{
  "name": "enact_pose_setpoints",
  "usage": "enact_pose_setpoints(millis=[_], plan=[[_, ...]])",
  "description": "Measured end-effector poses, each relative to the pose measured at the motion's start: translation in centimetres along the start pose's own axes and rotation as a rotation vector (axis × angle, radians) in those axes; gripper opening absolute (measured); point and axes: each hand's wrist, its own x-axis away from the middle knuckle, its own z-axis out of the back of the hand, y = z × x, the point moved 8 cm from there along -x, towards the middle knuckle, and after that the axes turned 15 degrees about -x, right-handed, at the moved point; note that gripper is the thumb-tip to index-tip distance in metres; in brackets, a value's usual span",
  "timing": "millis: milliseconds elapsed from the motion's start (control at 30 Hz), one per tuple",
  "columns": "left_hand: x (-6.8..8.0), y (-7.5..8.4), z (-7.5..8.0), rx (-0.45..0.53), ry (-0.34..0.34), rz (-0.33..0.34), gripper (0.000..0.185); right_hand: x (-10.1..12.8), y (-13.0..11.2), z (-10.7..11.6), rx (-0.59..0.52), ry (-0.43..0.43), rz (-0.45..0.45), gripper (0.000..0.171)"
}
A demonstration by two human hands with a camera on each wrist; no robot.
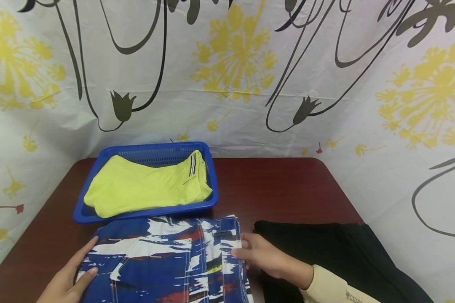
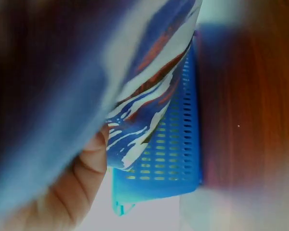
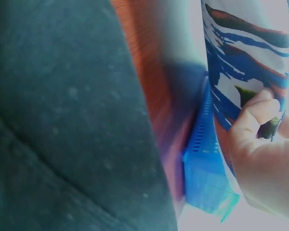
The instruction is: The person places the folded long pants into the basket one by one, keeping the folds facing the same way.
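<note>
Nearest to the camera lay one folded printed garment (image 1: 167, 256), blue with white and red, on the table (image 1: 288, 189) between the two hands. Its long axis ran from the left hand (image 1: 66, 280) to the right hand (image 1: 263, 256), so each hand had one short edge. The left hand was at the left edge, with the thumb lying on top of the cloth and the other fingers hidden under the fold, so it seemed to pinch the edge; in the left wrist view a curled finger (image 2: 82, 178) pressed against the cloth. The right hand was at the right edge, and its fingers (image 3: 260, 113) were curled on the hem and gripped it. Both hands were equally near, one at each end.

Just beyond the fingers, touching the far edge of the printed garment or almost so, stood one blue basket (image 1: 110, 153) with one yellow garment (image 1: 144, 187) folded inside. Under the right hand and beyond it, away from the printed piece, lay one black garment (image 1: 337, 248) on the table. So there were three garments, one basket and two hands.
</note>
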Motion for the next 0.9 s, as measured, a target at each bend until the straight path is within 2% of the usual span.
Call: enact_pose_setpoints(millis=[167,267,367,567,767,900], plan=[[0.4,0.7,0.4,0.019,-0.034,0.014,0.070,0.5,-0.6,0.0,-0.043,-0.018,-0.003,0.055],[0.9,1.3,0.5,0.087,-0.087,0.033,0.071,0.8,-0.9,0.0,-0.055,-0.029,-0.005,0.056],[1.1,1.7,0.6,0.112,-0.120,0.041,0.072,1.0,-1.3,-0.1,-0.053,-0.039,-0.001,0.055],[1.5,1.9,1.3,0.051,-0.077,0.028,0.073,1.3,-2.2,-0.3,-0.040,-0.053,0.010,0.053],[1.9,2.5,1.4,0.210,-0.074,0.024,0.069,1.5,-3.1,-0.5,-0.036,-0.069,0.030,0.053],[2.2,3.0,1.8,0.251,-0.063,0.023,0.068,1.7,-3.5,-0.8,-0.041,-0.086,0.035,0.053]])
